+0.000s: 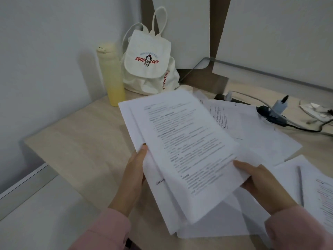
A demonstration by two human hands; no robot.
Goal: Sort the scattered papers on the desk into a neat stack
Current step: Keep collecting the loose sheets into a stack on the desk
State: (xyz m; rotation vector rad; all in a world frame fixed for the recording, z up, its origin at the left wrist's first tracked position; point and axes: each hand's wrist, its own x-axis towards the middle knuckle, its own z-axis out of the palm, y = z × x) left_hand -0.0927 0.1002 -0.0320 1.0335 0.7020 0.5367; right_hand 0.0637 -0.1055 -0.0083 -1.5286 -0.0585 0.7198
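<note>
A: Head view, quick. What's held?

B: A bundle of printed papers (180, 141), lifted off the bench (81, 141) and tilted toward the camera. The left hand (135, 170) grips its left edge and the right hand (261, 183) its lower right corner.

A: Fingers?

B: Both pinch the bundle: thumb on top, the other fingers curled underneath and mostly hidden. Looks like a grip on opposite edges so the sheets can be squared; the edges are stepped and not flush yet.

A: Rest of the task's paper?

B: Loose sheets (261, 134) lie fanned on the bench just right of the bundle, overlapping each other. More white sheets (216, 226) sit below the bundle near the bench's front edge. Another printed sheet (295, 170) is at far right with a pen (300, 186) lying on it.

A: Progress?

B: My guess is partway through: some sheets gathered, several not. The pen probably has to come off before that sheet joins.

A: Clutter?

B: A yellow bottle (111, 74) and a white canvas backpack (147, 67) stand in the back corner, well apart from the papers. A black power strip (273, 116) with cables touches the far edge of the loose sheets — a snag risk when pulling those out.
</note>
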